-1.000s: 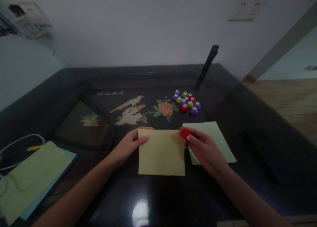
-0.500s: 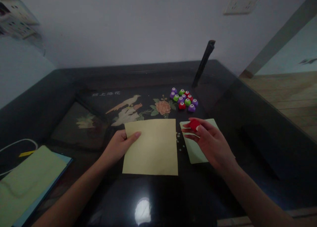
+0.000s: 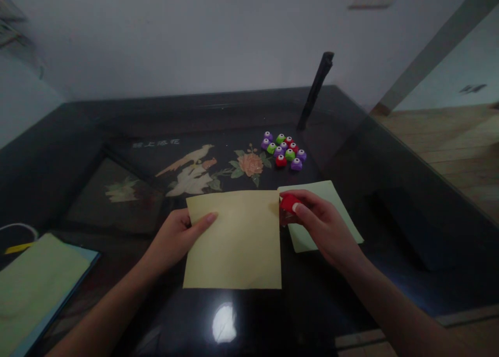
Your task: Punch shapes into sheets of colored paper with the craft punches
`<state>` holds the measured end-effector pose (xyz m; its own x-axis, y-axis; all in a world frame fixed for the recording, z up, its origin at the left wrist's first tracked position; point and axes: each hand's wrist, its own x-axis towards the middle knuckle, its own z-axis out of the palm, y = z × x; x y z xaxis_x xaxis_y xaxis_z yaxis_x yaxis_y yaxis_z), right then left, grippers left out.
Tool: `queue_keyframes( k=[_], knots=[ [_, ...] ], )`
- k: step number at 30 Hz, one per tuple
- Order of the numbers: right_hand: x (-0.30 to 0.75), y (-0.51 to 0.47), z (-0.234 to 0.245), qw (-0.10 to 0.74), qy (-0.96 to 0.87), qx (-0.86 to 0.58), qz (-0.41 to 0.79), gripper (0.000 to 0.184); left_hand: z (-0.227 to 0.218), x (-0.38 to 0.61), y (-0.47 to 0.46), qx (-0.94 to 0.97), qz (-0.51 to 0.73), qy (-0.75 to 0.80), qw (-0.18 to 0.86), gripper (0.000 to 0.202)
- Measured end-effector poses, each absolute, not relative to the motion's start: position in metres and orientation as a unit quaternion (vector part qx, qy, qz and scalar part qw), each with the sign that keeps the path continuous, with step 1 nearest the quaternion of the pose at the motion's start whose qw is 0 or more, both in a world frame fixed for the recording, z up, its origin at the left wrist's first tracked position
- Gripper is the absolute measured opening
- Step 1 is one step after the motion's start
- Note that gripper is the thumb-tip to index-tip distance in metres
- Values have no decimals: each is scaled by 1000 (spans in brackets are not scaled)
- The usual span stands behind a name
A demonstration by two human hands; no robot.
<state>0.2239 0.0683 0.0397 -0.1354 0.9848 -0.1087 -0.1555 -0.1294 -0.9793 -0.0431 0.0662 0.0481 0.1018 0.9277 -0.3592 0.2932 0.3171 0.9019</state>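
My left hand [image 3: 175,237] pinches the left edge of a yellow paper sheet [image 3: 236,240] lying on the dark glossy table [image 3: 117,139], thumb on top. My right hand [image 3: 322,224] is closed on a small red punch [image 3: 289,204] and holds it at the sheet's upper right edge. Under my right hand lies a pale green sheet [image 3: 335,196].
A cluster of several small purple, green and red punches [image 3: 283,150] sits beyond the sheets, next to a dark upright bar [image 3: 314,89]. At the left edge lie green and blue sheets [image 3: 37,284] and a white cable [image 3: 15,227]. The table's right edge borders a wooden floor.
My right hand, which had lifted the red punch away to the right, has brought it back to the yellow sheet's right edge. The left hand shifted the sheet slightly.
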Motion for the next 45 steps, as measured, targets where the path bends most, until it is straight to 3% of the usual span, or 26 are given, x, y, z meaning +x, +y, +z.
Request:
queue_keyframes(
  k=[21,34,45],
  knots=[
    [226,68,42,449,-488,-463,588,22,47,-44,66,525,245,586,566,35],
    [236,74,50,329,-554,-460,610,29,52,-43,67,590,185,581,530,35],
    [230,74,47,346,-536,-473,608,27,50,-36,65,566,197,568,564,35]
  ],
)
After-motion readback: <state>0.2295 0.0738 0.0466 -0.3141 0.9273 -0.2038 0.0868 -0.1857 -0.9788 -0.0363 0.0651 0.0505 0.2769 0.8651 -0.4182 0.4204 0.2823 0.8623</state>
